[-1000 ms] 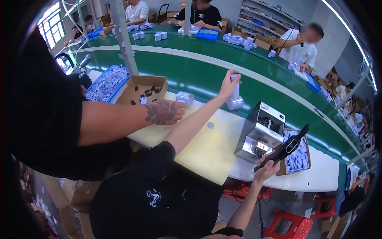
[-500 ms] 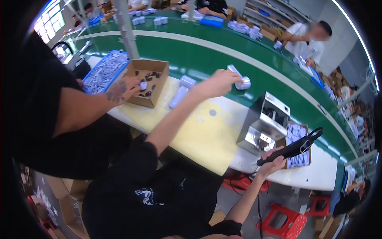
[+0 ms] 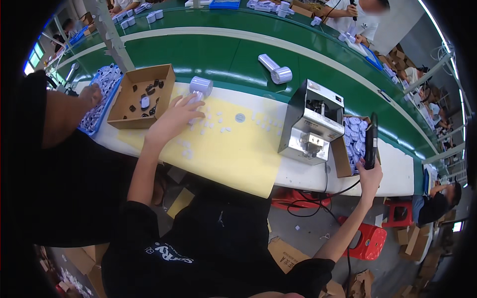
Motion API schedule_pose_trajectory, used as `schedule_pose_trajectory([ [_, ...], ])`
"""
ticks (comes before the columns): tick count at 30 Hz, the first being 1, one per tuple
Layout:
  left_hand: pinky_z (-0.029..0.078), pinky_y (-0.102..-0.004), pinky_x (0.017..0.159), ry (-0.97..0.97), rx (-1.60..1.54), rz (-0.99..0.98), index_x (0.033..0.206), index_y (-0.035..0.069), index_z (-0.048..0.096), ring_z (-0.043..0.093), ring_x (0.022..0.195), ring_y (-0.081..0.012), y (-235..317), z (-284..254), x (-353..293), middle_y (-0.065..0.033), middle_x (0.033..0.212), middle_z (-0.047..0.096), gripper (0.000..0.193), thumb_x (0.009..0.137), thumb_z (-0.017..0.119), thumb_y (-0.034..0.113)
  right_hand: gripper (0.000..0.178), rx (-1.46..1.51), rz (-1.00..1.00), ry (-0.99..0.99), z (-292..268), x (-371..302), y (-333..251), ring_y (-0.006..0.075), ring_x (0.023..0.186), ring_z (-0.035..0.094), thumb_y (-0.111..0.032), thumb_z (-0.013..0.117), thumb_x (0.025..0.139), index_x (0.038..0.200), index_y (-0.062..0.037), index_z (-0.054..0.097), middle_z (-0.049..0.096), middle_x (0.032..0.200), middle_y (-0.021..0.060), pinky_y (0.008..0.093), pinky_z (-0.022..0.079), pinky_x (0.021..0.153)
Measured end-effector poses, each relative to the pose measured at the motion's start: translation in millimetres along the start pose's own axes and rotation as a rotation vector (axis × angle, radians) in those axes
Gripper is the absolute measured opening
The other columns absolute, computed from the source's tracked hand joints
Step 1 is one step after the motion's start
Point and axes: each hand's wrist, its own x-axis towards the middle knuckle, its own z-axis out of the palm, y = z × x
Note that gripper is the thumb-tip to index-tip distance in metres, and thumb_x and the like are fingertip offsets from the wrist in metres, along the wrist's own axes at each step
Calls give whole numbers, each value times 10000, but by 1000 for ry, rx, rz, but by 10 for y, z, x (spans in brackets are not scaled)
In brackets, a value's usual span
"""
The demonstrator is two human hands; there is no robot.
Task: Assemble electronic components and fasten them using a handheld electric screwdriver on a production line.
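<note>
My left hand [image 3: 171,119] has its fingers closed round the handle of a white, round-headed handled device [image 3: 201,86] at the table's far edge. Most of that handle is hidden under the fingers. A second such device [image 3: 280,74] lies on the green conveyor belt, apart from both hands. In my right hand [image 3: 370,179] is a black corded electric screwdriver [image 3: 371,144], its upper end pointing up, beside a cardboard box of white plastic parts [image 3: 354,136]. Small white pieces [image 3: 218,121] lie scattered on the yellow sheet [image 3: 228,164] between my hands.
A silver screw-feeding machine [image 3: 315,124] stands left of the parts box. At left are a cardboard box [image 3: 119,107] with small black parts and a blue tray [image 3: 115,92] of white parts, where a co-worker's hand [image 3: 89,97] reaches. Red stools [image 3: 370,242] stand below; the screwdriver's cord [image 3: 343,191] hangs there.
My left hand has gone from the device on the belt to the one on the table. The screwdriver has swung more upright. The co-worker's hand has moved from the cardboard box to the blue tray.
</note>
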Motion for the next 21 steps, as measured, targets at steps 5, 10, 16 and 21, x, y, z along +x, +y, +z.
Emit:
schedule_pose_trajectory([
  [5,170,-457,1107,-1,115,30,1034,145,606,320,1279,-260,-42,-80,-18,-47,1260,475,425,668,595,-70,231,-267,66,-75,37,28,-60,367,747,609,-118,684,707,880,4,592,627,775,192,410,457,650],
  [10,168,-452,1096,47,109,78,1007,139,592,357,1212,-245,-27,-131,110,-31,1194,489,400,637,697,30,228,-338,48,32,71,29,-122,393,770,592,-125,669,725,895,-1,580,623,796,203,428,454,671],
  [16,326,-400,999,394,-120,62,982,111,556,462,1092,-224,-20,-51,342,-48,1077,536,436,615,788,141,199,-74,-53,274,52,5,-163,266,603,598,-113,665,758,866,0,543,602,684,139,350,448,556],
  [21,472,-283,712,469,-812,-65,972,80,520,577,801,-136,76,30,469,-57,870,594,412,656,781,122,137,470,160,155,-38,-209,-815,111,482,457,-106,627,819,814,-35,509,476,597,43,263,346,403],
])
